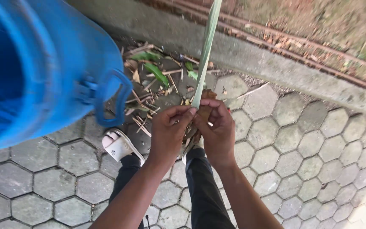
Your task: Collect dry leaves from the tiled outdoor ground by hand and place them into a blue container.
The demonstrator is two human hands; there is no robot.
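A long pale green leaf stalk [206,51] runs from the top of the view down to my hands. My left hand [170,131] pinches its lower end with thumb and fingers. My right hand [217,129] is closed around the brown dry base [205,109] of the stalk, touching the left hand. Both hands are held together above my legs in dark trousers.
A large blue plastic barrel [30,68] with a side handle [115,97] fills the upper left. Dry leaves and sticks [153,80] lie by a concrete curb [276,63]. Hexagonal pavers [318,148] cover the ground. A white sandal [119,146] is on my left foot.
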